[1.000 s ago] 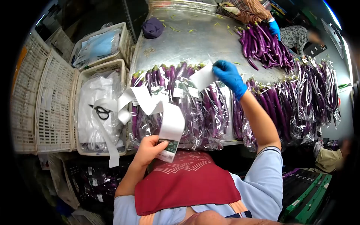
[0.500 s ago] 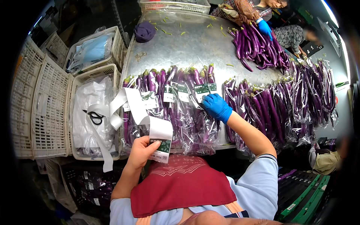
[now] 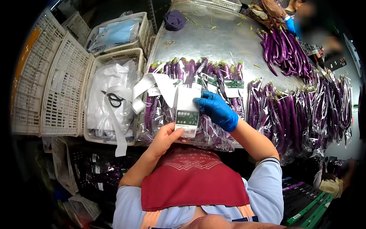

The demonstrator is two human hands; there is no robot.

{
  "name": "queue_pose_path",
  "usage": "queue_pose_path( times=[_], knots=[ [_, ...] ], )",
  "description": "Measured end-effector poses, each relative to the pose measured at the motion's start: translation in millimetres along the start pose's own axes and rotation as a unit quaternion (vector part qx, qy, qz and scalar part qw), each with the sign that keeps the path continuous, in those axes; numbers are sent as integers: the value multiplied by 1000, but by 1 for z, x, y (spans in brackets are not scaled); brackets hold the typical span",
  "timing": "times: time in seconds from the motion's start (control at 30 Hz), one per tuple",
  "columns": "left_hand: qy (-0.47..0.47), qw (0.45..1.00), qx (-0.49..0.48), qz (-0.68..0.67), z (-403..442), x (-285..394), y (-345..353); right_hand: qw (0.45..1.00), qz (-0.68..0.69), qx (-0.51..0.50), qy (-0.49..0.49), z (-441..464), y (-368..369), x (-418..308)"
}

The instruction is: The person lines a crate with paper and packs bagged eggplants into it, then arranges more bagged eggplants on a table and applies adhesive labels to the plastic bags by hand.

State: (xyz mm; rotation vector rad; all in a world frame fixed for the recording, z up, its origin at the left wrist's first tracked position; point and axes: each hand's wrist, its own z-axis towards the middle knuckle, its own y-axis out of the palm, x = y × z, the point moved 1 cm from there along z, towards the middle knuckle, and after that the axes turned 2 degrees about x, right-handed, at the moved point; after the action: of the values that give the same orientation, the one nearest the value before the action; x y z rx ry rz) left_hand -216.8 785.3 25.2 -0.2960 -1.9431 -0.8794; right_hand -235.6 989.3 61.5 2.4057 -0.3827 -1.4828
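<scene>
My bare left hand [image 3: 166, 140] pinches the lower end of a green and white printed label [image 3: 187, 118] in front of my apron. At the label's upper part, my blue-gloved right hand [image 3: 216, 110] has its thumb and fingers closed on the white paper. A long white label strip [image 3: 158, 84] loops from there to the left and hangs over the crate of bags. Bagged eggplants [image 3: 190, 72] lie side by side just beyond my hands, several with the same kind of label on their bags.
Black scissors [image 3: 114, 100] lie on plastic bags in a white crate [image 3: 88, 126]. More bagged eggplants [image 3: 289, 114] are to the right. Loose eggplants [image 3: 286, 51] lie near a co-worker's gloved hand [image 3: 290, 26]. A purple cloth [image 3: 175, 20] rests on the metal table [image 3: 213, 42].
My right hand first went down to a label on a bagged bunch, then came back left to the strip and closed on it. My left hand still holds the label end.
</scene>
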Motion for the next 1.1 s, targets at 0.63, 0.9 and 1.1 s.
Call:
queue_pose_path(
  times=[0.63,0.9,1.1],
  knots=[
    [3,990,134,-34,10,-1,-22,710,-588,-18,-387,-22,37,24],
    [-21,993,114,5,12,1,-19,618,-620,-2,-483,-29,43,25],
    [-49,995,81,-41,10,2,-16,771,-494,-104,-389,-19,35,36]
  ],
)
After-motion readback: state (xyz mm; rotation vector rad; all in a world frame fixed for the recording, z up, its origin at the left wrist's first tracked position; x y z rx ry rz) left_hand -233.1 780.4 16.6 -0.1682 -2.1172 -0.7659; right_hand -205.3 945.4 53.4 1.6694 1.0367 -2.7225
